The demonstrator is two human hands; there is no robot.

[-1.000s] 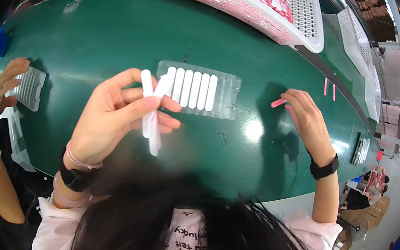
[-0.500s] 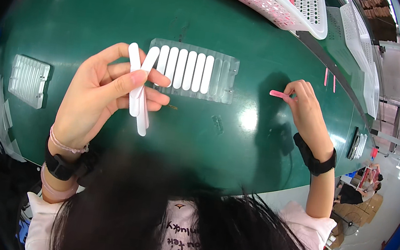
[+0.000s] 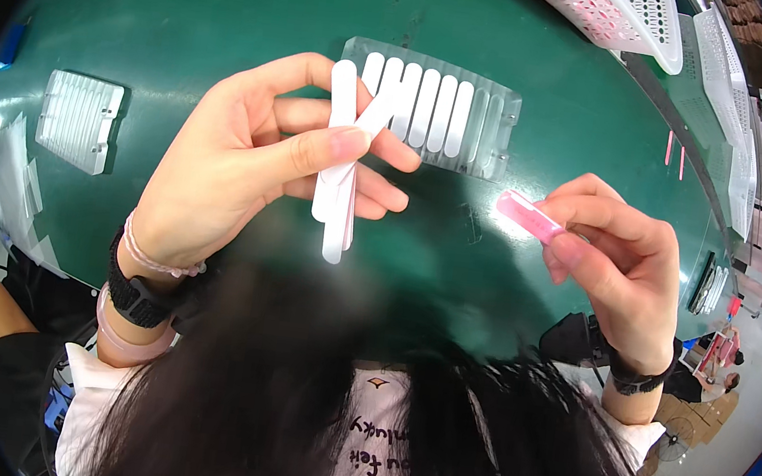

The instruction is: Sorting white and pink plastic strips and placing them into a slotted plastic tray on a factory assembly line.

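Several flat white strips with rounded ends (image 3: 344, 105), fanned and crossing one another, are pinched between the thumb and fingers of my left hand (image 3: 255, 142). Pinkish edges show at the lower part of that bunch. My right hand (image 3: 621, 258) grips a short, glossy pink strip (image 3: 528, 216) by one end, its other end pointing left. Behind my left fingers lies a clear ribbed tray (image 3: 497, 148), with several white strips (image 3: 423, 110) side by side in its slots. The slots at the tray's right side hold no white strip.
A second clear ribbed tray (image 3: 79, 122) lies at the left of the green table (image 3: 239, 2). White sheets (image 3: 12, 183) are near the left edge. A white perforated basket (image 3: 617, 20) stands at the far right, and two thin pink strips (image 3: 675, 155) lie below it.
My right hand has come nearer with the pink strip, which now looks larger. The left hand keeps its bunch of white strips. The whole view has shifted, so the table's things appear further right.
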